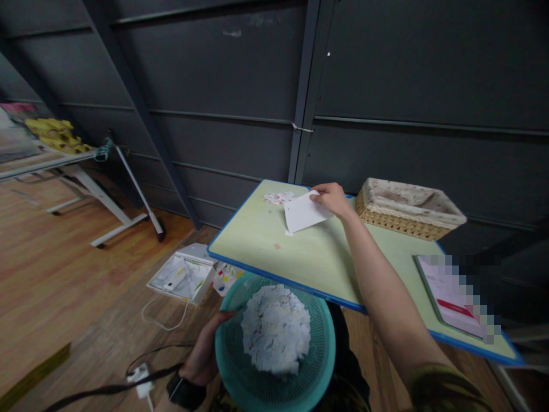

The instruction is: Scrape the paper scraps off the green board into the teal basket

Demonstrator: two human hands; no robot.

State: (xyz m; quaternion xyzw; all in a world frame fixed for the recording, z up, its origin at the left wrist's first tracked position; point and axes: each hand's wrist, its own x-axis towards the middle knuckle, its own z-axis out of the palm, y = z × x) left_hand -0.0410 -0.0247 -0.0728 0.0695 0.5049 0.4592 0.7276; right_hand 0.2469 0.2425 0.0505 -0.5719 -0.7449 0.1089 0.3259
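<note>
On table [317,263] — right hand [332,199], white card [303,213]

I see a white card [303,213], tilted, lower edge on the green surface [317,263], loose scraps [278,198] just beyond it — teal basket [234,366] below the near edge, heaped with torn paper [277,329]

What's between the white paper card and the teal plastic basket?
Head view: pale green tabletop, bare except tiny paper scraps, then its blue edge.

Teal plastic mesh basket [240,366], matt paper card [303,213], woven wicker basket [401,220]
</note>
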